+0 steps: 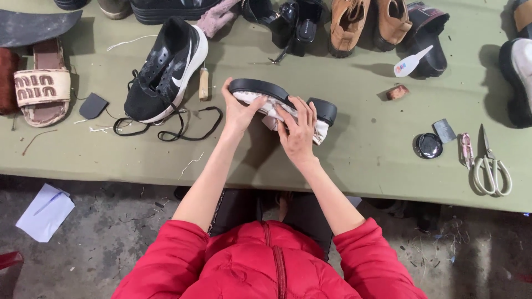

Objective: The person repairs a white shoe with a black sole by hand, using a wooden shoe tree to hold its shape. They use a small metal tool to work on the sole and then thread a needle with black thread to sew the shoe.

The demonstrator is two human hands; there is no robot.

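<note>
I hold a white shoe with a black sole and heel (265,91) on its side above the green table (354,144). My left hand (238,111) grips its toe end, thumb against the sole's edge. Over the white upper lies my right hand (299,133), fingers spread and pressing near the heel end. Both sleeves are red and pushed up.
A black sneaker (166,69) with loose laces lies to the left, a beige sandal (44,88) farther left. Black and brown shoes (349,19) line the far edge. Scissors (490,163), a round black tin (428,145) and a small tool sit at the right.
</note>
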